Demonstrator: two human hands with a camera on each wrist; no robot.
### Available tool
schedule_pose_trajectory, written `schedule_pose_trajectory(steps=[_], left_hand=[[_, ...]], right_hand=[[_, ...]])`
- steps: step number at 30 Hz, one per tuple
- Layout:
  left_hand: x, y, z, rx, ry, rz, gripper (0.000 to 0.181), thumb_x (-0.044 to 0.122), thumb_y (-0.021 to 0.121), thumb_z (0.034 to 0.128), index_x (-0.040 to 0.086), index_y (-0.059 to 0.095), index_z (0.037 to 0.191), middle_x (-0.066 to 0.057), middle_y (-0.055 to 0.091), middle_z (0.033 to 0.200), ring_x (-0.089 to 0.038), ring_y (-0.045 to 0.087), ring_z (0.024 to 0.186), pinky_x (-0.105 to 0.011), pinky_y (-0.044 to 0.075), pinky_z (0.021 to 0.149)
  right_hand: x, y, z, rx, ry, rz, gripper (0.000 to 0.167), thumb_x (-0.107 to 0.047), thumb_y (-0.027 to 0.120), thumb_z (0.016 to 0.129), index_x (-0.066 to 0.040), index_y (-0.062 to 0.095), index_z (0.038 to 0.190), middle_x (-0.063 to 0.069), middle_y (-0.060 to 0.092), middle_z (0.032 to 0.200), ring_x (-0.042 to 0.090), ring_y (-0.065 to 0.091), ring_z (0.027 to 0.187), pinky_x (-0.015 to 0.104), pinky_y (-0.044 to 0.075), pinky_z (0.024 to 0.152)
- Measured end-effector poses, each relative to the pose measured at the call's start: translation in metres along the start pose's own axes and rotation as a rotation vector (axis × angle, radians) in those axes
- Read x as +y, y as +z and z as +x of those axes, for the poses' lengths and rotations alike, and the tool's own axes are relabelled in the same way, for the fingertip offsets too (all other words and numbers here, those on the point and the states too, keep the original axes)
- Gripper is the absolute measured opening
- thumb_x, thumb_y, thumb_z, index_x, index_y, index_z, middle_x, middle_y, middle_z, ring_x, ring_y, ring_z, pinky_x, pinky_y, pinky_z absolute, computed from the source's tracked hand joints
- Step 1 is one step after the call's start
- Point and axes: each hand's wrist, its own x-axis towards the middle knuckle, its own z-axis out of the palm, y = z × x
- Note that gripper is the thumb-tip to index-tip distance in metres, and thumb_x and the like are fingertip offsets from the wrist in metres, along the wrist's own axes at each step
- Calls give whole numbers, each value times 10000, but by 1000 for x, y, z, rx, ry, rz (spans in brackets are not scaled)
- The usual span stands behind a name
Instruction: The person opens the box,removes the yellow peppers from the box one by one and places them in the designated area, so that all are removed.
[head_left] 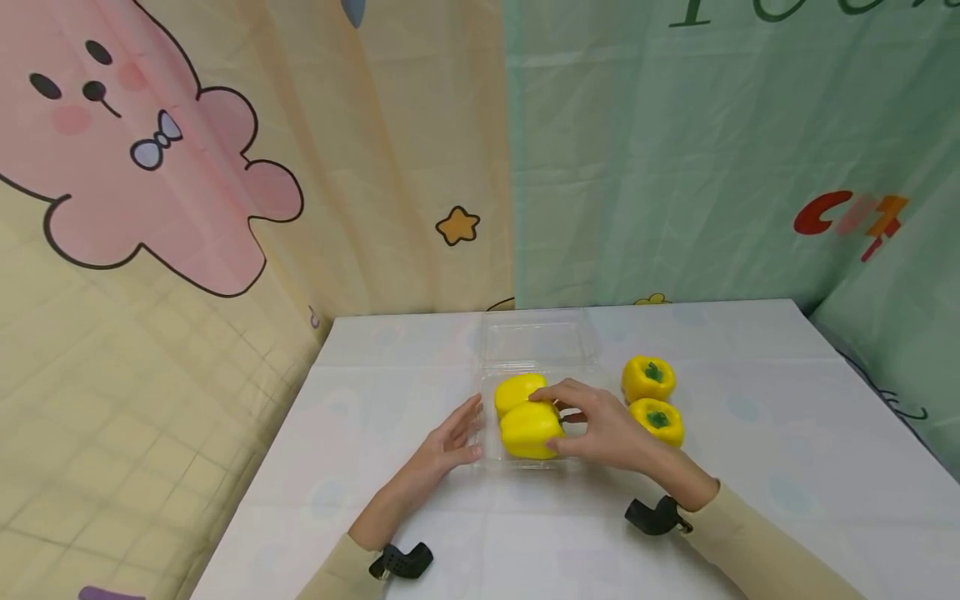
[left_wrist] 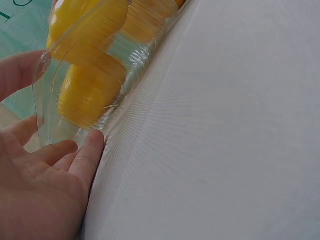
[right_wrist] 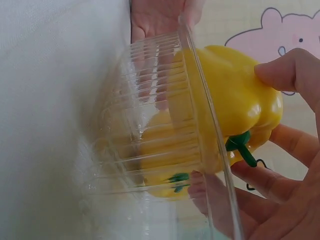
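Note:
A clear plastic clamshell box (head_left: 491,452) lies on the table with its lid (head_left: 534,340) folded back. In it sits one yellow bell pepper (head_left: 517,389). My right hand (head_left: 603,425) grips a second yellow bell pepper (head_left: 529,432) between thumb and fingers, partly inside the box opening; the right wrist view shows its green stem (right_wrist: 241,146) towards the palm. Along the box's left side, my left hand (head_left: 442,450) rests with fairly straight fingers. In the left wrist view its thumb touches the rim and its fingertips (left_wrist: 92,142) meet the lower wall.
To the right of the box stand two more yellow bell peppers, a rear one (head_left: 648,379) and a front one (head_left: 657,421), close to my right wrist. A white cloth covers the table (head_left: 337,467). Printed curtains (head_left: 405,167) hang behind it.

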Motion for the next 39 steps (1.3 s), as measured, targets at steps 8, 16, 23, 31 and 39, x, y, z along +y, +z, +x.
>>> schedule_pose_trajectory(steps=[8, 16, 23, 31, 39], left_hand=[[0, 0, -1, 3, 4, 5, 774, 184, 605, 1057, 316, 192, 1698, 20, 166, 1779, -301, 203, 1641, -556, 278, 1289], [1, 0, -1, 7, 5, 9, 771, 194, 602, 1058, 304, 191, 1700, 7, 168, 1780, -310, 207, 1639, -572, 266, 1291], [1, 0, -2, 2, 5, 6, 768, 184, 597, 1058, 313, 193, 1699, 12, 172, 1779, -299, 207, 1640, -558, 257, 1296], [-1, -1, -2, -2, 2, 4, 773, 189, 595, 1062, 315, 179, 1701, 24, 161, 1781, -286, 200, 1642, -557, 255, 1297], [-3, -1, 0, -3, 8, -1, 762, 186, 599, 1061, 362, 204, 1688, 44, 162, 1778, -278, 197, 1643, -548, 252, 1299]], right_hand=[[-4, 0, 1, 7, 25, 60, 562, -195, 813, 896, -381, 636, 1396, -45, 622, 1305, 234, 651, 1173, 312, 644, 876], [-3, -1, 1, 22, -8, 90, 499, -246, 788, 946, -366, 640, 1408, 3, 575, 1293, 260, 608, 1192, 289, 646, 837], [-2, -2, -1, 69, -42, 88, 425, -237, 782, 958, -357, 685, 1354, -3, 544, 1344, 246, 597, 1223, 339, 634, 912], [-6, -6, -1, 82, -38, 74, 380, -271, 772, 972, -386, 693, 1325, -5, 564, 1468, 263, 582, 1324, 302, 620, 904], [-9, -14, -3, 85, -2, 83, 379, -322, 775, 970, -417, 673, 1323, -64, 585, 1456, 234, 581, 1331, 303, 607, 934]])
